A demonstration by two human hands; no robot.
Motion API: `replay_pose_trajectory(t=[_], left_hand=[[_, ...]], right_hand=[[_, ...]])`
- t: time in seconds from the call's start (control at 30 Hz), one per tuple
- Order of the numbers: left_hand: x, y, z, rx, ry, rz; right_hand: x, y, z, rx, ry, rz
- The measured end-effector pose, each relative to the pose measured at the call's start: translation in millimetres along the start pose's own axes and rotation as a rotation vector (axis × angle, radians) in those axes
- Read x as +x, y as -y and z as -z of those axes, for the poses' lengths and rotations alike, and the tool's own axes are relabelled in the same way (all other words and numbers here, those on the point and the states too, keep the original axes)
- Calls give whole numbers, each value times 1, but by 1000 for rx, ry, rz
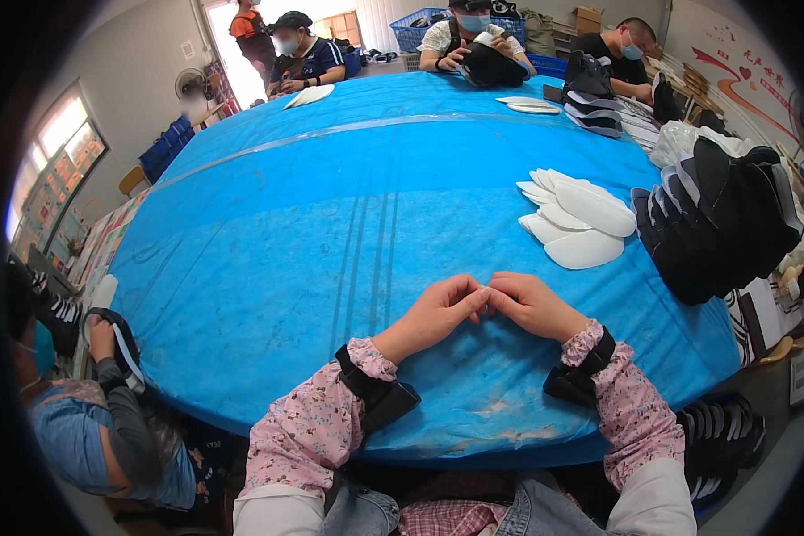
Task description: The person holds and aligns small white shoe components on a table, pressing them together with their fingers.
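Note:
Above the near part of the blue-covered table (268,241), my left hand (433,314) and my right hand (538,306) come together at the fingertips. Fingers on both are curled, thumbs and forefingers pinched where they meet. Anything between them is too small or hidden to make out. Beyond my right hand lies a fanned pile of white, sole-shaped pads (586,248), not touched by either hand. Farther right stands a stack of black shoe uppers (719,219) with grey edges. Black bands wrap both my wrists over pink flowered sleeves.
Across the table, seated people handle black pieces, near smaller piles of white pads (310,96) and more dark uppers (591,107). At the left edge a person (116,438) holds a dark piece. Several dark uppers (719,438) sit low by my right elbow. Blue crates (417,29) stand at the back.

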State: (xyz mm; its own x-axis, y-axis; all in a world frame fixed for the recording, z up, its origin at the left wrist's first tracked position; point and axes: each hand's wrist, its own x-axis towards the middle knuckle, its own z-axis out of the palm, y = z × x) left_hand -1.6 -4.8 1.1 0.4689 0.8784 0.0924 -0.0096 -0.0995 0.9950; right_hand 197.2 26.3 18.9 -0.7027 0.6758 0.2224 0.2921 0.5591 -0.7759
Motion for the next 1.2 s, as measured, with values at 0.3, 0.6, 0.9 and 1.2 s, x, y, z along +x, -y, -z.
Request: replay_pose_trajectory(t=[0.3, 0.6, 0.9, 1.2], left_hand=[[0, -1, 0, -3, -3, 1], [-1, 3, 0, 70, -20, 40], [1, 3, -2, 38, -26, -20], [0, -4, 0, -11, 11, 32]], right_hand=[[0, 0, 0, 19, -3, 3], [2, -2, -1, -24, -12, 28], [0, -3, 0, 7, 13, 12], [0, -1, -1, 2, 0, 17]])
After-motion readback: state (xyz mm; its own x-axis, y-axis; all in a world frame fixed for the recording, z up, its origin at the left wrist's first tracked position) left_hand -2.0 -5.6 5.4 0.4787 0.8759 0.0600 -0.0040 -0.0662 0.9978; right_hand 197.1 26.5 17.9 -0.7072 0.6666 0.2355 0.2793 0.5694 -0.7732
